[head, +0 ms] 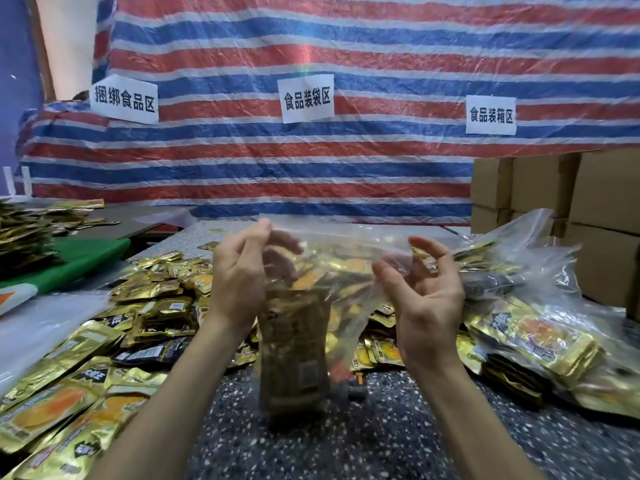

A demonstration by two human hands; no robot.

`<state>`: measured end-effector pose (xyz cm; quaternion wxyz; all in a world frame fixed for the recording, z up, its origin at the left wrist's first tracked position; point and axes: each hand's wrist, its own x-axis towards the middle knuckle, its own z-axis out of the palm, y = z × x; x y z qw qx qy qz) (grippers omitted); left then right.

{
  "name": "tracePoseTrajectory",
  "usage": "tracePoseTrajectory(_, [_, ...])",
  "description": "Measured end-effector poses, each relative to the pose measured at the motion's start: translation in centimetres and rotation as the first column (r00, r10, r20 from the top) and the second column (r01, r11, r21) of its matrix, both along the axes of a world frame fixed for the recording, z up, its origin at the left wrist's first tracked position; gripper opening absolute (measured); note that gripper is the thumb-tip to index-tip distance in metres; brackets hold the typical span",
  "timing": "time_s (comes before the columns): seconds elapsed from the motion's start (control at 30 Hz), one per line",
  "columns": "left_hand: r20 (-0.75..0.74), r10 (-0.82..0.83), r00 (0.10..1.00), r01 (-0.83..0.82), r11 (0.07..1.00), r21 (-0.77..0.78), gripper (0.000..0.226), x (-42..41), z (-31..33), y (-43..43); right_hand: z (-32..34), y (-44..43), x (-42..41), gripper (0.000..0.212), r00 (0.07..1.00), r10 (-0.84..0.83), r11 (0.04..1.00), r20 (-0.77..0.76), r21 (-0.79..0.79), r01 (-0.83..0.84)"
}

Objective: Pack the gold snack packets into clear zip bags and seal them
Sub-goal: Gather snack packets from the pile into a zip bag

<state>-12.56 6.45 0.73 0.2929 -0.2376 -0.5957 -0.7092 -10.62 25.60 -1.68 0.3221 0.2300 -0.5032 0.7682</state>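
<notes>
Above the desk's (311, 445) near edge | left hand (235, 275), right hand (429, 299) each pinch the bag (346, 247) by its mouth | film limp, slippery; packets (294, 348) sag inside | likely best held at the zip rim

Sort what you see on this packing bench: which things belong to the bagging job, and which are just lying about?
Job in hand:
clear zip bag, held at its top by the left hand and right hand
packet stack inside it
loose gold snack packets
filled bags on the right

Lying about:
cardboard boxes
striped tarp
paper signs
green sheet
</notes>
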Motion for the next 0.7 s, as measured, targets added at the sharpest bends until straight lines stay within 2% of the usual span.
tracePoseTrajectory(0.07, [0.048,0.001,0.999,-0.006,0.995,0.098,0.035,-0.6,-1.1,-0.2,0.1,0.0,-0.1,0.062,0.989,0.119,0.993,0.083,-0.015,-0.118])
tracePoseTrajectory(0.1, [0.054,-0.002,0.999,-0.005,0.991,0.135,0.033,-0.7,-1.5,-0.3,0.1,0.1,-0.2,0.059,0.978,0.166,0.986,0.127,-0.021,-0.164])
tracePoseTrajectory(0.17, [0.034,-0.007,0.999,0.001,0.986,0.168,0.031,-1.0,-1.9,-0.6,0.3,0.3,-0.3,0.038,0.959,0.2,0.975,0.2,0.052,-0.214])
tracePoseTrajectory(0.23, [0.009,0.003,1.0,-0.005,0.983,0.183,0.03,-1.0,-2.1,-0.9,0.3,0.3,-0.2,0.03,0.945,0.217,0.96,0.243,0.123,-0.252])
tracePoseTrajectory(0.37, [-0.023,0.054,0.998,-0.049,0.982,0.185,0.027,-0.8,-2.0,-1.1,1.3,0.8,-0.4,0.014,0.931,0.252,0.954,0.265,0.093,-0.285])
tracePoseTrajectory(0.47, [-0.048,0.022,0.999,-0.012,0.981,0.195,0.026,-0.5,-1.5,-1.2,2.9,1.4,-0.8,0.004,0.897,0.347,0.914,0.275,0.115,-0.389])
tracePoseTrajectory(0.6, [-0.049,-0.019,0.999,0.031,0.968,0.251,0.026,-0.4,-1.3,-1.3,5.2,2.1,-1.0,0.012,0.808,0.53,0.8,0.258,0.164,-0.577])
tracePoseTrajectory(0.7, [-0.055,-0.012,0.998,0.024,0.971,0.237,0.025,-0.1,-1.3,-1.3,5.0,2.3,-1.6,0.016,0.863,0.444,0.867,0.24,0.128,-0.482])
